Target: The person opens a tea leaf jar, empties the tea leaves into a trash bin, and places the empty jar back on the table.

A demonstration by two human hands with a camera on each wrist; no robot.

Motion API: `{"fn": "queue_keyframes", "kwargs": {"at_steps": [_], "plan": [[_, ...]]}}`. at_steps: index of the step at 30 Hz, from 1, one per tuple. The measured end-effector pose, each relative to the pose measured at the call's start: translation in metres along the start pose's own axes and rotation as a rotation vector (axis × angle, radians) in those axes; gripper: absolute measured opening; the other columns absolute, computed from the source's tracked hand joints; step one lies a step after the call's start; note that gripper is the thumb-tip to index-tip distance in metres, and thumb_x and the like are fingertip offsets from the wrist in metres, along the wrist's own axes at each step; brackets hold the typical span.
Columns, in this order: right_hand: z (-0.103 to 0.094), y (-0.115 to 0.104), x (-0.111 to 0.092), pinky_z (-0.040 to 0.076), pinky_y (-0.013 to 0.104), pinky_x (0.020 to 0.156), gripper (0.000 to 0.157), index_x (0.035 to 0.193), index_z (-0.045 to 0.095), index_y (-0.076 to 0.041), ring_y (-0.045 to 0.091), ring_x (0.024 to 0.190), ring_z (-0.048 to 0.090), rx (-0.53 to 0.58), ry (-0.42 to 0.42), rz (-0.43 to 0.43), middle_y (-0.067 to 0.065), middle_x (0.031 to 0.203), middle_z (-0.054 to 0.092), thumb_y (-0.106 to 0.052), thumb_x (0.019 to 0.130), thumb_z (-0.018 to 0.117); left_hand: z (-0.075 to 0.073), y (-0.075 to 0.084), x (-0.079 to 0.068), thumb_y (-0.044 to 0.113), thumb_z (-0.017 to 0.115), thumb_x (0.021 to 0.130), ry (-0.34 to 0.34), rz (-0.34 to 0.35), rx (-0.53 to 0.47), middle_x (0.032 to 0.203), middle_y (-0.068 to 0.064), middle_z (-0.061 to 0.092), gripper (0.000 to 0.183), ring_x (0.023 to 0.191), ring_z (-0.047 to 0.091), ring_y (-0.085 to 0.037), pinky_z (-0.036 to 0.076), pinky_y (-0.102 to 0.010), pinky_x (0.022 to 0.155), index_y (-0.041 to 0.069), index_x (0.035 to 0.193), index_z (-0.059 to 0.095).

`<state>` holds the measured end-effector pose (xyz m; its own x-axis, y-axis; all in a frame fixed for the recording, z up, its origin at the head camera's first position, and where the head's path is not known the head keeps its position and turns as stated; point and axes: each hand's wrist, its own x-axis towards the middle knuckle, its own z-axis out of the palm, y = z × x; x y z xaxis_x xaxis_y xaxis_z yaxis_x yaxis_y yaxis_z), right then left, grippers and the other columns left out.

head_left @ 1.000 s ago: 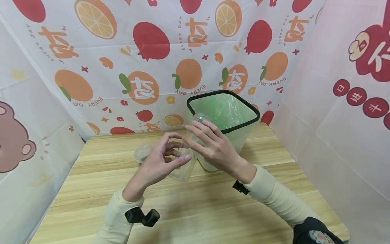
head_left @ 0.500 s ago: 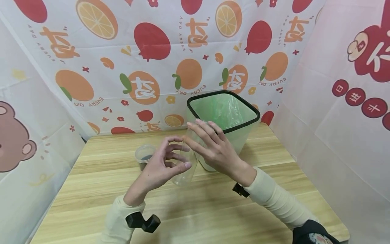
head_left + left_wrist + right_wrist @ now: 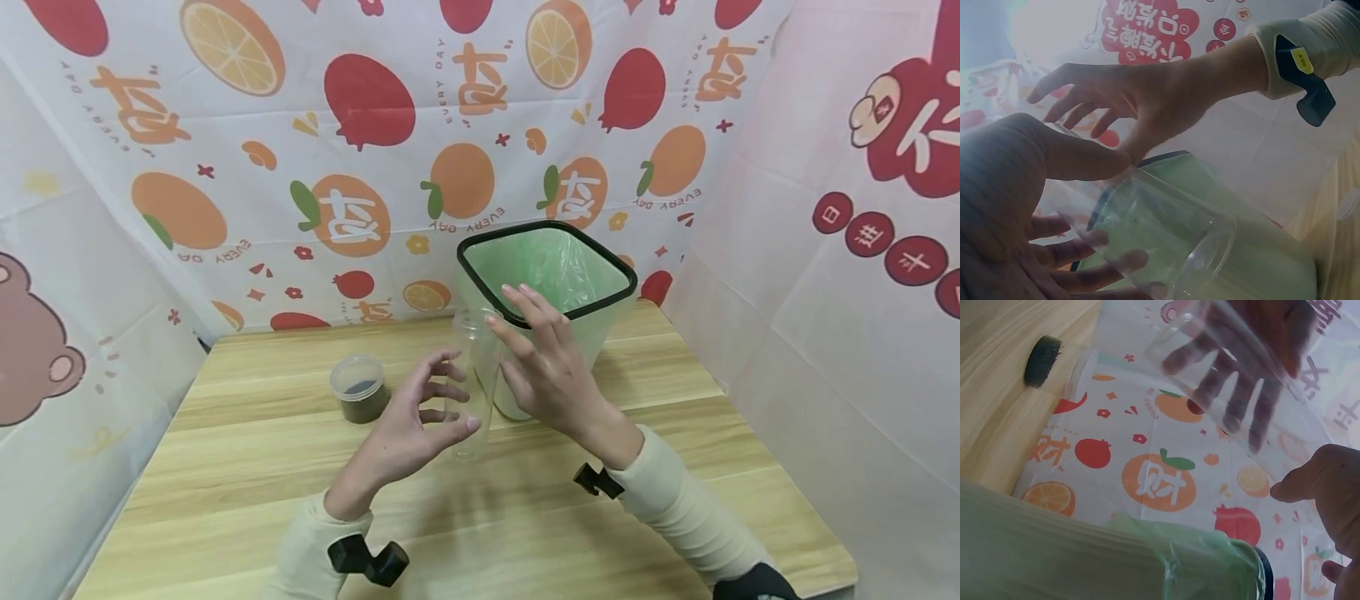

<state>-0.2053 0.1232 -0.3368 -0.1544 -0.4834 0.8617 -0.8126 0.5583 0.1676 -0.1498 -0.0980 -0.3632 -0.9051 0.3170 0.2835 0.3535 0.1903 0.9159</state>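
Observation:
A clear, see-through plastic bottle (image 3: 478, 362) stands nearly upright above the table in the head view. My left hand (image 3: 412, 421) holds it from the left, with the thumb on the near side and curved fingers behind. In the left wrist view, that grip wraps round the bottle (image 3: 1166, 215), its round base facing lower right. At the upper right of the bottle, my right hand (image 3: 551, 375) has its fingers spread and loosely bent, gripping nothing. Whether a fingertip touches the bottle, I cannot tell. Left of my left hand sits a small clear tub (image 3: 362, 390) with dark contents.
Behind my right hand stands a pale bin (image 3: 607, 329) with a black rim and a green bag lining. The wooden table (image 3: 247, 467) has printed cloth hangings (image 3: 420, 108) behind it and at both sides.
The bottle has swung from leaning right to nearly upright. My right hand has drawn back to the right, away from its top. My left hand has shifted slightly right, uncovering the tub.

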Motion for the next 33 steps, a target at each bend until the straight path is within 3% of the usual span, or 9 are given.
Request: {"fn": "queue_keyframes", "kwargs": {"at_steps": [6, 12, 15, 23, 31, 33], "plan": [[-0.006, 0.002, -0.01, 0.036, 0.053, 0.12, 0.07, 0.144, 0.041, -0.007, 0.043, 0.142, 0.042, 0.113, 0.001, 0.1, 0.028, 0.149, 0.044, -0.005, 0.083, 0.076, 0.009, -0.008, -0.001, 0.009, 0.083, 0.082, 0.008, 0.013, 0.021, 0.126, -0.012, 0.055, 0.077, 0.117, 0.062, -0.032, 0.06, -0.035, 0.091, 0.019, 0.147, 0.043], [-0.009, 0.002, -0.024, 0.032, 0.05, 0.124, 0.064, 0.14, 0.045, 0.005, 0.044, 0.141, 0.043, 0.223, 0.049, 0.19, 0.028, 0.149, 0.045, -0.006, 0.085, 0.074, 0.02, -0.019, 0.0, 0.008, 0.083, 0.082, 0.013, -0.005, 0.036, 0.128, -0.012, 0.055, 0.076, 0.12, 0.059, -0.035, 0.056, -0.05, 0.097, 0.016, 0.145, 0.039], [-0.009, 0.001, -0.031, 0.031, 0.047, 0.125, 0.061, 0.14, 0.046, 0.008, 0.045, 0.139, 0.043, 0.253, 0.069, 0.213, 0.029, 0.148, 0.046, -0.008, 0.087, 0.072, 0.027, -0.025, 0.002, 0.008, 0.082, 0.082, 0.022, -0.004, 0.049, 0.13, -0.011, 0.055, 0.072, 0.121, 0.059, -0.034, 0.054, -0.051, 0.098, 0.014, 0.141, 0.041], [-0.009, -0.004, -0.053, 0.03, 0.035, 0.125, 0.059, 0.142, 0.047, 0.008, 0.04, 0.139, 0.045, 0.265, 0.062, 0.311, 0.027, 0.147, 0.049, -0.014, 0.091, 0.066, 0.046, -0.043, 0.006, 0.008, 0.083, 0.08, 0.016, -0.02, 0.071, 0.129, -0.011, 0.058, 0.065, 0.119, 0.061, -0.027, 0.052, -0.042, 0.092, 0.013, 0.132, 0.045], [-0.009, -0.002, -0.07, 0.03, 0.036, 0.125, 0.053, 0.14, 0.051, 0.006, 0.04, 0.138, 0.048, 0.239, 0.038, 0.38, 0.024, 0.145, 0.053, -0.014, 0.092, 0.063, 0.062, -0.056, 0.01, 0.005, 0.083, 0.078, -0.005, -0.022, 0.096, 0.127, -0.012, 0.06, 0.062, 0.118, 0.061, -0.029, 0.056, -0.051, 0.09, 0.015, 0.129, 0.047], [-0.01, -0.001, -0.074, 0.03, 0.036, 0.124, 0.052, 0.139, 0.052, 0.006, 0.04, 0.137, 0.048, 0.235, 0.033, 0.401, 0.023, 0.146, 0.054, -0.014, 0.092, 0.062, 0.065, -0.059, 0.011, 0.006, 0.083, 0.078, -0.008, -0.023, 0.109, 0.125, -0.013, 0.061, 0.062, 0.116, 0.061, -0.029, 0.057, -0.048, 0.089, 0.014, 0.128, 0.048]]}}
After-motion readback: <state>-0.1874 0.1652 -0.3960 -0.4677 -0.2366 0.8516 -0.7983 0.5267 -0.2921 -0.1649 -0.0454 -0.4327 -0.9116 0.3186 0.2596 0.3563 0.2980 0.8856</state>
